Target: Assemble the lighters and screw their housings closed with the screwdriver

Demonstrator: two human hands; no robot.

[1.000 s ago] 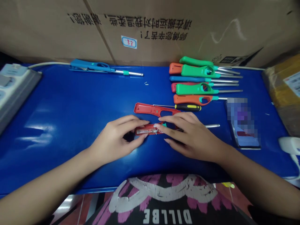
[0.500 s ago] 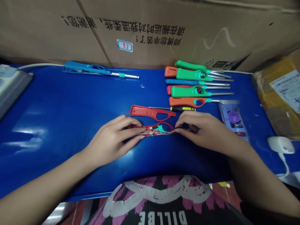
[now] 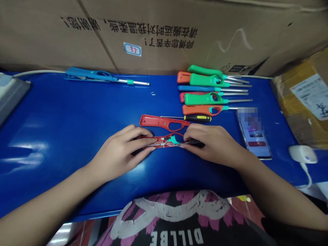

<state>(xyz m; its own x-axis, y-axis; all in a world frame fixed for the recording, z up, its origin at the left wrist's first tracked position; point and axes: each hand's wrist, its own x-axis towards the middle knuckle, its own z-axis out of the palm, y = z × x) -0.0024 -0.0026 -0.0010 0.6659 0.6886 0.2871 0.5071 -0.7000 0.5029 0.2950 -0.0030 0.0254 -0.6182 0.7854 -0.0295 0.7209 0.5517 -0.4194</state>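
Observation:
An opened red lighter half [image 3: 167, 141] with a teal trigger and thin wires inside lies on the blue table [image 3: 77, 116]. My left hand [image 3: 120, 152] pinches its left end, fingers closed on it. My right hand [image 3: 212, 143] grips its right end, where the metal tube is hidden under my fingers. Just behind lies the other red shell half [image 3: 160, 122], and a black and yellow screwdriver [image 3: 197, 118] rests beside it.
Several green, orange, blue and red long-nosed lighters [image 3: 205, 90] are stacked at the back right. A blue lighter [image 3: 99, 76] lies at the back left. A phone [image 3: 253, 133] and a white device [image 3: 302, 153] sit at right. Cardboard boxes [image 3: 164, 30] line the back.
My right hand slid from over the lighter's middle to its right end, uncovering the teal trigger and wires. The left hand stayed on the left end. The view shifted slightly.

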